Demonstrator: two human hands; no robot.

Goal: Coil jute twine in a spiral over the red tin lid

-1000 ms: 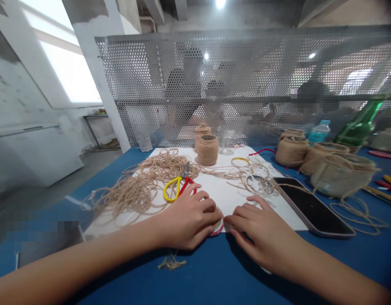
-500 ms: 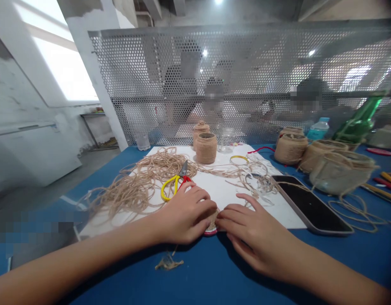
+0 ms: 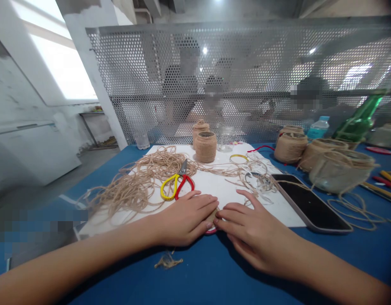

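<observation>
Between my hands on the near edge of the white paper lies a small round piece (image 3: 212,218), tan like twine with a red rim; most of it is covered. My left hand (image 3: 187,218) rests over its left side, fingers stretched out flat and the thumb near the rim. At the right edge, my right hand (image 3: 254,231) has bent fingertips closed against the piece, with one finger lifted away. Just beyond my left hand are scissors (image 3: 183,173) with one yellow and one red handle. A loose heap of jute twine (image 3: 135,182) spreads to the left.
Twine-wrapped jars (image 3: 206,147) and a clear glass jar (image 3: 227,140) stand at the back. A phone (image 3: 309,203), more wrapped jars (image 3: 290,148) and a green bottle (image 3: 360,118) are at right. A perforated metal screen (image 3: 246,63) closes the far side; people sit behind it.
My left hand has flattened and drawn slightly lower, uncovering the scissors' red handle. My right hand stays almost in place at the round piece.
</observation>
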